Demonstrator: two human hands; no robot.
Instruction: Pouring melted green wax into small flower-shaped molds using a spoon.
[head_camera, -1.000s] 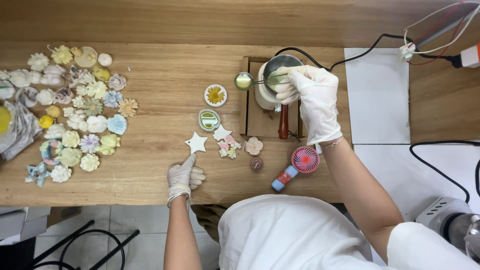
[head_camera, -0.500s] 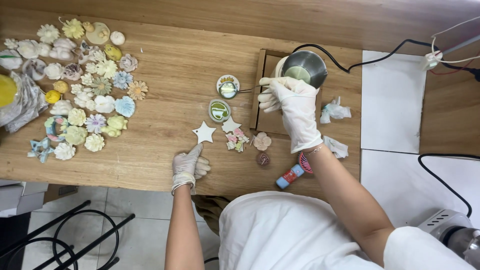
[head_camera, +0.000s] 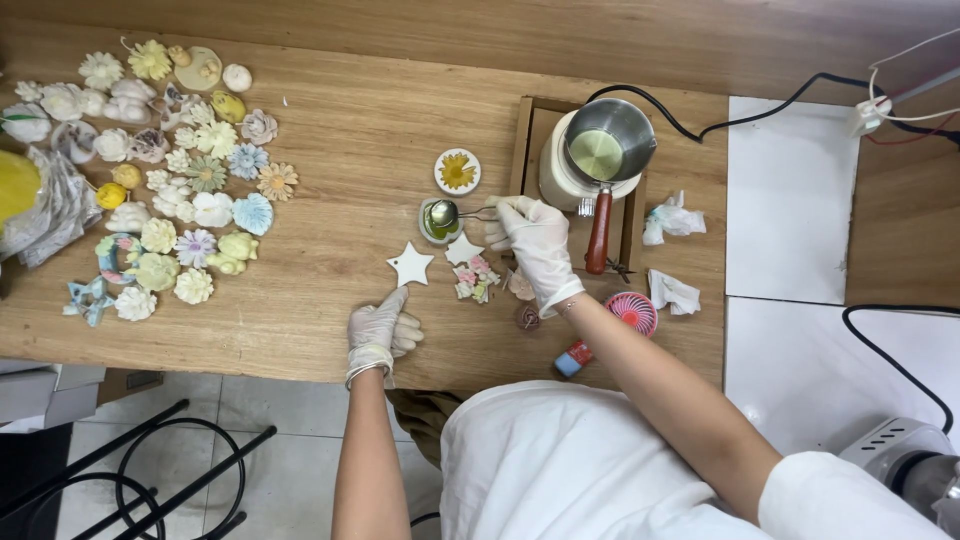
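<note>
My right hand (head_camera: 535, 240) is clamped on a small spoon (head_camera: 445, 212) loaded with greenish liquid, hovering right over the little round mold (head_camera: 437, 222) on the wooden surface (head_camera: 330, 150). Left hand (head_camera: 380, 325) rests fingers together, forefinger out beside the white star (head_camera: 411, 265), gripping nothing. Risk I see: a tilt too fast and the liquid overflows the rim, or drips onto the star and the pastel pieces (head_camera: 475, 280) just beside
</note>
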